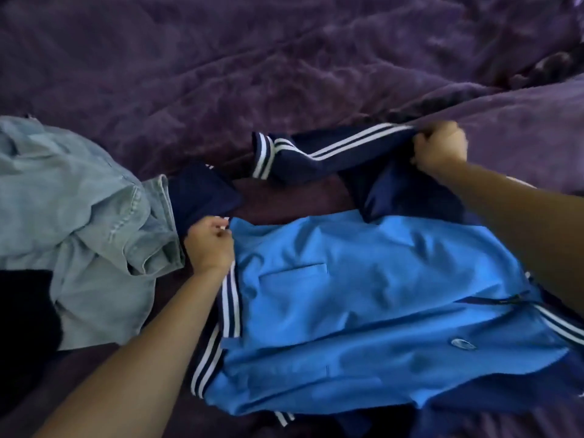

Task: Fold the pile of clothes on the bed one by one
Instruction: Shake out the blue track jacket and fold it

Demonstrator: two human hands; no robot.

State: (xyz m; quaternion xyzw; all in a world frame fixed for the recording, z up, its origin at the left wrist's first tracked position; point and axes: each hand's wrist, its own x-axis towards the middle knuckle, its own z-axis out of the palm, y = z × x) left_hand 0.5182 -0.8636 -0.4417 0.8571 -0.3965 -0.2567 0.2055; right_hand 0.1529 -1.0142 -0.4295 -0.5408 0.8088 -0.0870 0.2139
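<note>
Nearest the camera, both forearms enter from the lower edge, cut off by the frame.

The blue track jacket (pixel 363 295) lies spread on the bed (pixel 252 74), right of centre, light blue panel uppermost. Navy trim with white stripes runs down its left side. Its right side passes under the right forearm and out of the frame, so its extent there cannot be determined. A small oval badge (pixel 463 344) sits near the right edge, its marking too blurred to read. A dark zip line beside it is partly covered by the forearm.

The left hand (pixel 208 245) has its fingers curled, pinching the jacket at its upper left corner, where the striped edge meets navy cloth. The knuckles hide the fingertips.

Further off, the right hand (pixel 439 151) is closed in a fist round the upper end of the navy sleeve (pixel 331 150). The sleeve runs left from the fist to its striped cuff (pixel 264 154), which lies on the bed.

At left, a crumpled denim shirt (pixel 79 216) lies just beside the left hand and is cut off by the frame edge. A dark garment (pixel 22 311) shows below it, partly under it, its detail lost in shadow.

Beyond, the bed's rumpled purple cover fills the upper half. A dark shape at the far right cannot be identified.
</note>
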